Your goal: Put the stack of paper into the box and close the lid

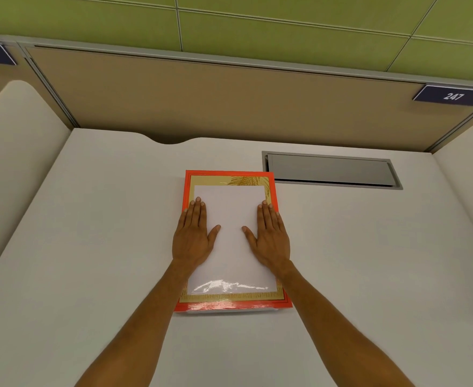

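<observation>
A flat box lies in the middle of the white desk, with its lid down. The lid is glossy, with an orange-red rim, a gold inner frame and a white middle panel. A thin white edge of the box's base shows under the near rim. My left hand lies flat, palm down, on the left side of the lid. On the right side my right hand rests the same way. Both thumbs point inward and neither hand grips anything. No stack of paper is in view.
The white desk spreads around the box. A grey cable hatch is set into the desk behind the box to the right. A tan partition with a sign reading 247 closes the far side. Curved white dividers stand at both sides.
</observation>
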A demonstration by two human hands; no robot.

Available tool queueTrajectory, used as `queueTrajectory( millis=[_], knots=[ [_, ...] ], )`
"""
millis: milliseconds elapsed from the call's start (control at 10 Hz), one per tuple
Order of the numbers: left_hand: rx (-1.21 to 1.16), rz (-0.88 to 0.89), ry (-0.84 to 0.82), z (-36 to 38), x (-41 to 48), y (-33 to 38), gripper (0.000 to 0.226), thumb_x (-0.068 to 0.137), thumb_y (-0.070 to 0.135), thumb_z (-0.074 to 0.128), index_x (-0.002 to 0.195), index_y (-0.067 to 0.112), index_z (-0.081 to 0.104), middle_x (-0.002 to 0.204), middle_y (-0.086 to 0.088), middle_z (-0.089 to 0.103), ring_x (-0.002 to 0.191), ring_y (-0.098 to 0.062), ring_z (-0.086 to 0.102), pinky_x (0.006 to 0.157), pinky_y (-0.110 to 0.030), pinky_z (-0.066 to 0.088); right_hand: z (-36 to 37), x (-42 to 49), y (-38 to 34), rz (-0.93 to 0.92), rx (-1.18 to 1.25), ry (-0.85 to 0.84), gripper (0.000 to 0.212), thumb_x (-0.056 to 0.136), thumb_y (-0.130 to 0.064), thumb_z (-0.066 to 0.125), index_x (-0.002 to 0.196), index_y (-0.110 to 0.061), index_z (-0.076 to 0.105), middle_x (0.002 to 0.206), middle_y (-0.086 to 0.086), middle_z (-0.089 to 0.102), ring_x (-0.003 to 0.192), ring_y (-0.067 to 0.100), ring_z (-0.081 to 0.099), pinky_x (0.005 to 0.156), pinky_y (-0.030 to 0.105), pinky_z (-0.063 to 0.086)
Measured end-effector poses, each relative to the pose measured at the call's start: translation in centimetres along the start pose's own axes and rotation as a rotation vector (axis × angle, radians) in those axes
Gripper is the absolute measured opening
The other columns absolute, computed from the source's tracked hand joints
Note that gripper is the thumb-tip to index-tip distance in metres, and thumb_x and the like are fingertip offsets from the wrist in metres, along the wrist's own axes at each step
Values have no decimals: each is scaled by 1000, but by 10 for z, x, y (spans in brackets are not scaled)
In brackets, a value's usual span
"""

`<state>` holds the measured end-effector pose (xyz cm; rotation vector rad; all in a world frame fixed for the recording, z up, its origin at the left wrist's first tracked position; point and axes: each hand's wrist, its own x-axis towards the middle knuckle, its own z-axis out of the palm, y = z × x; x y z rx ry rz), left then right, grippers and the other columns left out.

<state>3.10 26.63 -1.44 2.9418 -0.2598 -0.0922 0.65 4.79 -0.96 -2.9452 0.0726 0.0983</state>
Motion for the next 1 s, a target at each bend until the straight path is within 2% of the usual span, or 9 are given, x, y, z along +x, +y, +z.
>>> queueTrajectory(
  millis=[300, 600, 900, 1000],
  knots=[
    [-2, -12, -6, 2, -2, 0, 83, 98, 60, 19, 159, 6, 5, 168, -11, 6, 156, -23, 7, 128, -39, 12, 0, -1, -2, 3, -7, -18, 82, 98, -63, 22, 157, -15, -8, 166, 1, -9, 153, 16, -8, 126, 32, -1],
    [-34, -22, -21, -4, -3, 4, 91, 91, 67, 4, 159, 8, 2, 169, -10, 3, 157, -24, 5, 128, -39, 11, -8, -3, -3, -2, 20, -43, 81, 99, -61, 25, 157, -13, -8, 166, 2, -9, 153, 16, -8, 126, 31, -2],
    [-129, -11, 31, -13, -6, 26, 83, 97, 61, 21, 159, 9, 6, 169, -9, 5, 157, -23, 5, 128, -38, 7, -29, -9, 21, 17, 86, -5, 80, 98, -61, 27, 157, -17, -4, 166, 1, -2, 154, 16, -4, 126, 31, -1],
    [-120, -18, 57, -17, -5, 42, 90, 92, 69, 6, 160, 10, 5, 169, -9, 4, 157, -24, 5, 128, -37, 5, -39, -13, 38, 26, 96, 8, 81, 98, -62, 27, 157, -17, -4, 166, 1, -3, 154, 17, -4, 126, 33, -1]
  ],
)
